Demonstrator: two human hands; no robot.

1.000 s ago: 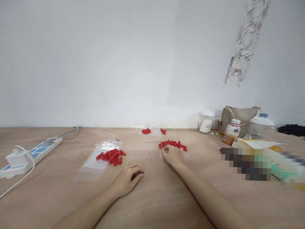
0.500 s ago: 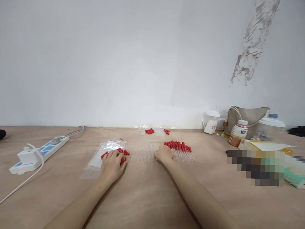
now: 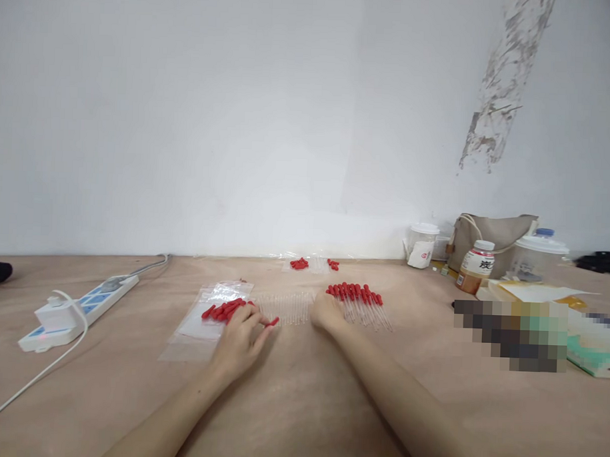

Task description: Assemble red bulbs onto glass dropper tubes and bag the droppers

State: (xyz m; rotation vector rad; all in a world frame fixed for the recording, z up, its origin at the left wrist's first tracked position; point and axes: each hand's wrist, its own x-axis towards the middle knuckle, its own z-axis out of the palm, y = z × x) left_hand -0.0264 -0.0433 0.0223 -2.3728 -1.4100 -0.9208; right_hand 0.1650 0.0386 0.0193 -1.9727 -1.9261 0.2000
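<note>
Left hand (image 3: 242,338) has pulled back off the pile of red rubber bulbs (image 3: 225,310) it was covering half a second ago and now sits lower centre of frame, one red bulb (image 3: 274,321) pinched at its fingertips and pointing right toward the row of clear glass tubes (image 3: 285,308). Bulb pile is exposed again, lying on the clear plastic bag (image 3: 202,321) just left of the hand. Right hand (image 3: 326,311) has barely shifted: fingers curled on the right end of the tube row, right beside the finished droppers (image 3: 360,301) with red caps; can't tell whether it actually grips a tube, the glass is too faint against the wood. Reads as a bulb picked and being brought to a tube, not yet fitted. Camera drifted slightly too. Elsewhere: a second small batch of red parts (image 3: 314,263) at the back by the wall, power strip (image 3: 76,310) with its white cable at left, tea bottle (image 3: 476,266), lidded cup (image 3: 423,244), beige bag (image 3: 492,238) and plastic jar (image 3: 539,257) at right, all on the wooden table (image 3: 303,402).
</note>
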